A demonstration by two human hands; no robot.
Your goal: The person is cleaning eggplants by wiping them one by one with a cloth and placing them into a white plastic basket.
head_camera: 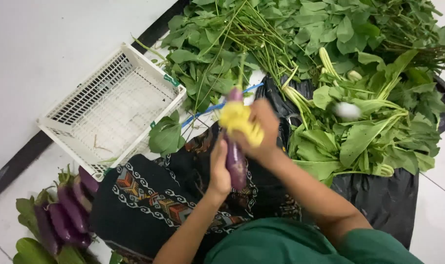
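Left hand [219, 168] grips the purple eggplant [235, 159] upright at centre; right hand [261, 129] pinches a yellow cloth [239, 122] on it. Steady wiping strokes suit; white basket [112, 105] at ten o'clock.

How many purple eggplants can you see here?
5, maybe more hidden: one eggplant held in the left hand, and about four in the pile at lower left, overlapping on the floor.
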